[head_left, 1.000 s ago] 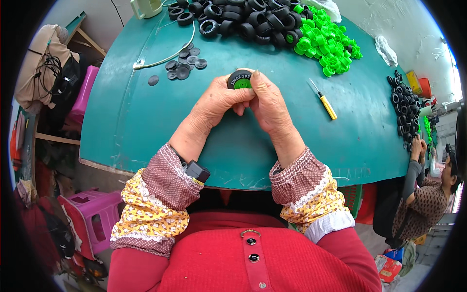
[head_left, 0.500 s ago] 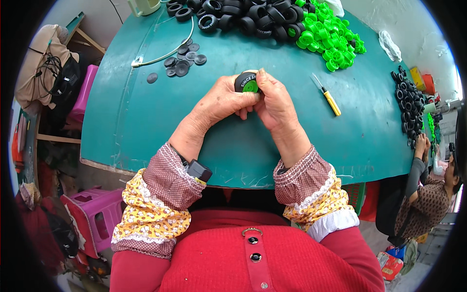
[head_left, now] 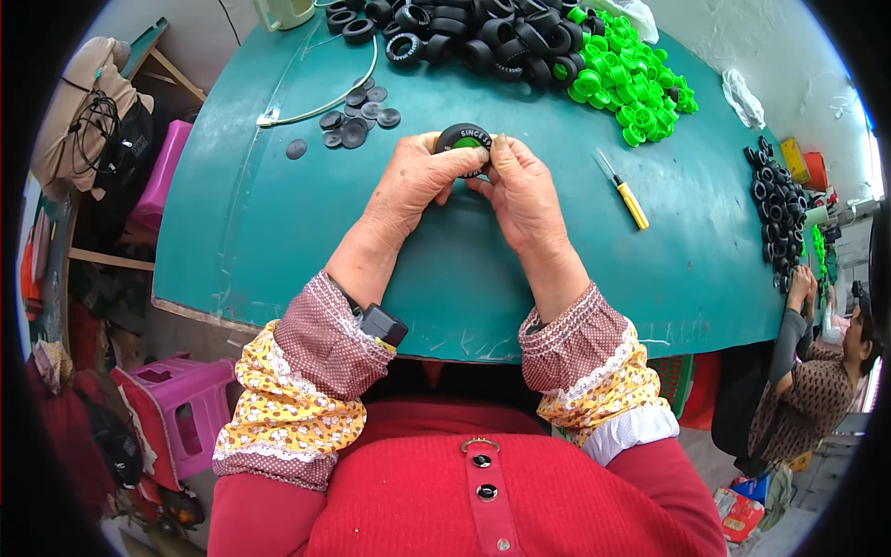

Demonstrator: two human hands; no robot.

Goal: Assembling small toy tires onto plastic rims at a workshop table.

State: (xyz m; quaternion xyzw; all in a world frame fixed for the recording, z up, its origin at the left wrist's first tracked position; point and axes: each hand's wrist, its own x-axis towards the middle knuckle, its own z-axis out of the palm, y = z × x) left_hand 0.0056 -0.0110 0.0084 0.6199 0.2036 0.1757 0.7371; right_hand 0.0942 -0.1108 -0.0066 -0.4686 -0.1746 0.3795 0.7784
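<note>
Black tyre [head_left: 453, 135] with green hub [head_left: 471, 142] above the teal table [head_left: 640, 278], pinched between left hand [head_left: 415, 181] and right hand [head_left: 526, 192] (both closed on its edge); the left thumb [head_left: 464, 161], lower half a second ago, now crosses the hub, suggesting its fit is being worked

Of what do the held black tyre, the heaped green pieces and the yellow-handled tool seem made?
Black tyre: probably rubber or soft plastic, given its dull surface. Green pieces: likely moulded plastic, bright and shiny. Yellow-handled tool: smooth handle, probably plastic; thin greyish shaft, seemingly metal.
</note>
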